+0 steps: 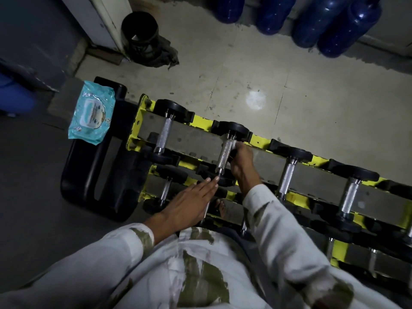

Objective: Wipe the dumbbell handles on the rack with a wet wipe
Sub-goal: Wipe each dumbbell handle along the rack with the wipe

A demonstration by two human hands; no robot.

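Pale patterned sleeves (pixel 289 241) fill the near foreground, with both forearms reaching to the yellow rack (pixel 260 141). Right hand (pixel 242 160): fingers curled round a white wet wipe (pixel 234 143), pressing it to the far end of the knurled handle (pixel 224 155) of the second dumbbell (pixel 231 128) on the top tier. Left hand (pixel 189 204): flat, fingers straight and together, holding nothing, with the fingertips touching that dumbbell's near head, over the lower tier. Neighbouring handles lie to either side, one to the left (pixel 163 134) and two to the right (pixel 286 175), each apart from the hands, with bare rail between them. A pack of wipes (pixel 92 114) rests on a black frame (pixel 89 175) just beside the rack's left end. Beyond the rack is tiled floor (pixel 267 85). Blue bottles (pixel 347 25) and a black bin (pixel 139 30) stand at its far edge, well apart from the hands.
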